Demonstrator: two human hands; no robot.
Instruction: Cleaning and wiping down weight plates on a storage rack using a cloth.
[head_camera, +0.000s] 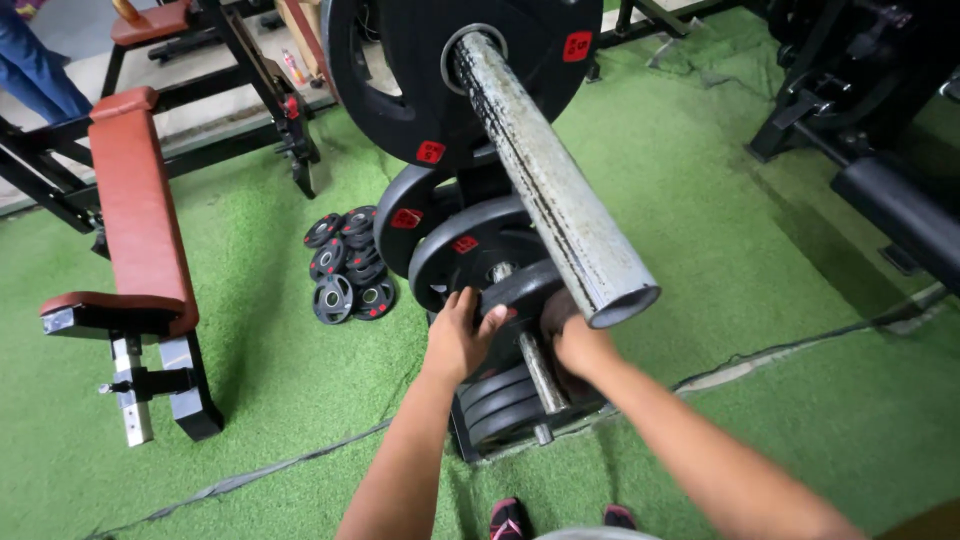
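Weight plate, black and round with a raised rim and a small red label near its edge, sits upright on a low storage rack in front of my feet. I have it between both hands. My left hand is wrapped over its left rim, fingers curled across the face and thumb behind. My right hand presses against its right side, partly hidden by the bar end, so I cannot tell how far those fingers close around it. A thin steel peg of the rack runs out toward me below the plate, and more black plates are stacked on edge beneath it. Two larger plates stand just behind. Above all this a worn grey barbell sleeve juts toward me, loaded with a big black plate. On the green turf to the left lies a pile of small plates, near a red padded bench.
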